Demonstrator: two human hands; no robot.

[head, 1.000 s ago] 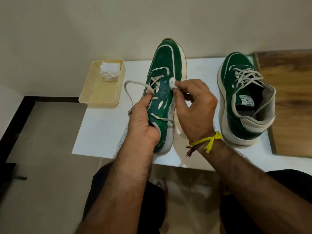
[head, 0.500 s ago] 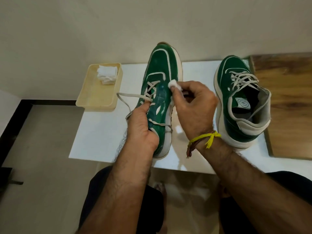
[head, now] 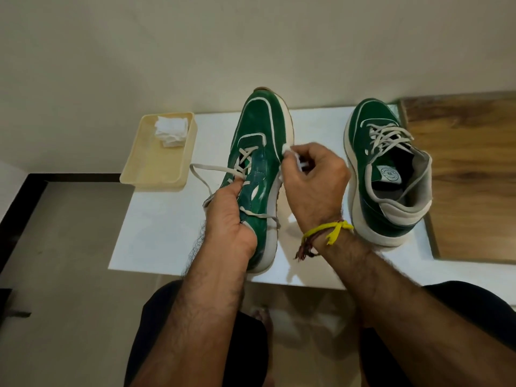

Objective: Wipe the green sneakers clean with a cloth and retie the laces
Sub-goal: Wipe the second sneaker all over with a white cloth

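A home room — plain wall (head: 139, 51), white table (head: 156, 219), tiled floor (head: 69, 275).

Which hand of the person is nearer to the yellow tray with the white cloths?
The left hand. It grips the tilted sneaker on the side facing the tray. The right hand is beyond that sneaker, pinching a white cloth against it.

The left hand (head: 231, 216) grips the tilted green leather sneaker (head: 257, 163) at its heel opening, forearm reaching up from below. The right hand (head: 312, 185), fingers curled, pinches a small white cloth wad (head: 287, 149) against the sneaker's side.
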